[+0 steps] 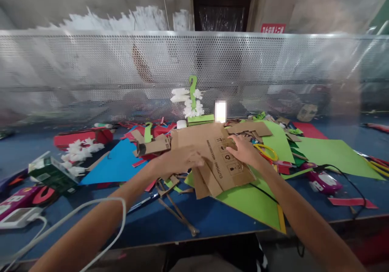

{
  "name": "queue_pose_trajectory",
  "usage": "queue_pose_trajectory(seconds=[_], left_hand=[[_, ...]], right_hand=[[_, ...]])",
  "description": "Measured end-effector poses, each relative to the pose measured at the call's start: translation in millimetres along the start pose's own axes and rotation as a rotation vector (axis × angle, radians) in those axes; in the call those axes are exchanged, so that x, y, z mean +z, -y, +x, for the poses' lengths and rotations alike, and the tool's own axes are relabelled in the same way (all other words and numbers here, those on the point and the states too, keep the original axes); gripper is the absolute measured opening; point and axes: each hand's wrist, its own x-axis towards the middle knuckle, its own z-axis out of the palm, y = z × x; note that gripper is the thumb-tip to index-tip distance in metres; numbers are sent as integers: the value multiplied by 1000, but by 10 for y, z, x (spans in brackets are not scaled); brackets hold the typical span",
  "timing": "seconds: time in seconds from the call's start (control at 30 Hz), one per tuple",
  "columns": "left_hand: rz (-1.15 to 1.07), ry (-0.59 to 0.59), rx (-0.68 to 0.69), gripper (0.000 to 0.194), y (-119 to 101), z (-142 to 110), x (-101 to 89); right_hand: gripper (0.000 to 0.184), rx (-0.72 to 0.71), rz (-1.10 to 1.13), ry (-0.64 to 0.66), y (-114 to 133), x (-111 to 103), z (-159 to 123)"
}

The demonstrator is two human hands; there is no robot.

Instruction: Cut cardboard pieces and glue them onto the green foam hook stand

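A piece of printed brown cardboard (209,142) lies in front of me on top of other sheets, with black lettering and box symbols facing up. My right hand (243,150) rests on its right part, thumb and fingers apart. Over its left part is my left hand (182,159), its fingers smeared by motion, so whether they grip anything does not show. Narrower cardboard flaps (209,178) stick out beneath the near edge. A light green sheet (252,207) with a yellow edge lies partly under the cardboard.
Red and brown scraps (158,142) and a blue sheet (112,160) lie to the left, near a green box (53,172). A green hook-shaped piece with white flowers (193,95) stands behind. Scissors with yellow handles (269,152) lie right. A white cable (121,215) crosses my left arm.
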Motion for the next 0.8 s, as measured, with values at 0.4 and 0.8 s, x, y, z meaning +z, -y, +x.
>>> queue_pose_trajectory(seconds=[0.4, 0.8], left_hand=[[-146, -62, -102, 54, 73, -233, 368], [6, -420, -294, 33, 131, -185, 466]], right_hand=[[33, -85, 505, -151, -159, 62, 96], [32, -91, 882, -416, -53, 291, 152]])
